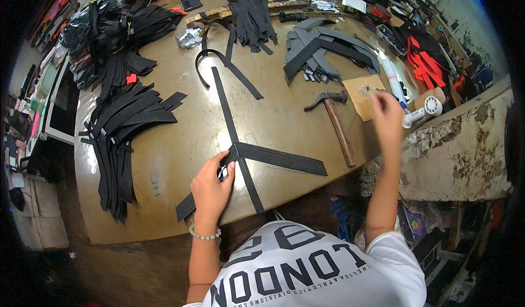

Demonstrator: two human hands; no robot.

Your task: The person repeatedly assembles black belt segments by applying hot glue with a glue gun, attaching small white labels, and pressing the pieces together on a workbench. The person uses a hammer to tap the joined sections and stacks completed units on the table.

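Observation:
My left hand (pixel 211 185) grips a wide black strap (pixel 284 159) near the table's front edge, thumb and fingers closed around its bent middle. The strap makes an angled shape, one arm running right and the other lying under my hand toward the lower left. A narrower black strip (pixel 225 104) crosses it at the bend, reaching up the table and down to the front edge. On the right, my right hand (pixel 387 115) is raised by a tan square board (pixel 361 92), its fingers curled together; what they hold, if anything, is hidden. A wooden-handled hammer (pixel 339 132) lies between the hands.
Bundles of black straps (pixel 123 126) cover the left side. Grey and black angled straps (pixel 328 50) are piled at the far right, and more black strips (pixel 249 19) lie at the back. A white tube-shaped part (pixel 424 113) and red straps (pixel 424 63) sit along the right edge.

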